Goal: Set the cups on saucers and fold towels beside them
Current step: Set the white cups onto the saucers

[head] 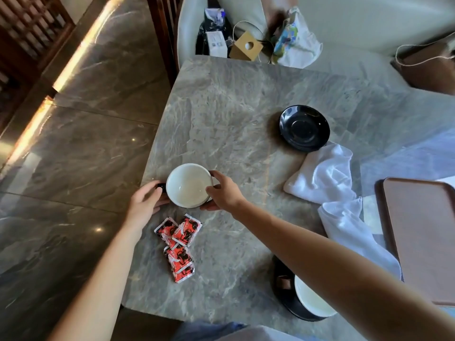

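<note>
A cup [188, 184], black outside and white inside, stands at the left side of the grey marble table [234, 102]. My left hand [145, 201] grips its dark handle, and my right hand [222, 191] clasps its right rim and side. What is under the cup is hidden. An empty black saucer [304, 127] lies at the right, apart from the cup. Two crumpled white towels lie beside it, one [322, 174] just below the saucer and another [354, 235] nearer me. A second cup [311, 302] on a black saucer sits at the near edge, partly behind my right forearm.
Three red sachets [178, 244] lie near the front left of the table. A brown tray [423, 239] sits at the right edge. Beyond the table, a pale seat holds a black bag, a cardboard box [246, 46] and a white cloth bag [298, 41]. The table's left edge drops to a tiled floor.
</note>
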Tool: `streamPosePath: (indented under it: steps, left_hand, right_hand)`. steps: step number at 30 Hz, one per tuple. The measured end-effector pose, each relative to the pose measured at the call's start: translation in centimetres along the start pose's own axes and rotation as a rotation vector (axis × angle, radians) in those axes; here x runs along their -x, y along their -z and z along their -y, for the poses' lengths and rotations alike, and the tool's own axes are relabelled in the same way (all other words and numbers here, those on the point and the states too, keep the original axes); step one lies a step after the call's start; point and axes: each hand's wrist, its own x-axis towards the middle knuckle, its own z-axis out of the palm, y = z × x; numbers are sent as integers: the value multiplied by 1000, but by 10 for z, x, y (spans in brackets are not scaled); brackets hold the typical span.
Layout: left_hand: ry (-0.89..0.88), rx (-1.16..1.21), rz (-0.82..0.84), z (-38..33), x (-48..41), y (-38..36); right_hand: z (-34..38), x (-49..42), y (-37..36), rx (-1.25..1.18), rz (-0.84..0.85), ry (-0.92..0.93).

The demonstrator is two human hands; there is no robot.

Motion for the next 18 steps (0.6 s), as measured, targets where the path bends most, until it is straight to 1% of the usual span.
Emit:
streamPosePath:
  steps: [8,14,18]
  left_hand:
    - [-102,-101,202,-30,0,-29]
    - [-215,-232,332,-57,-14,-86]
    - [-300,-277,351,-81,-31,-128]
  right_hand:
    - [-2,3,56,28,-111,138]
    - [11,-2,121,71,-273,218]
    - [15,-4,162,43,-381,245]
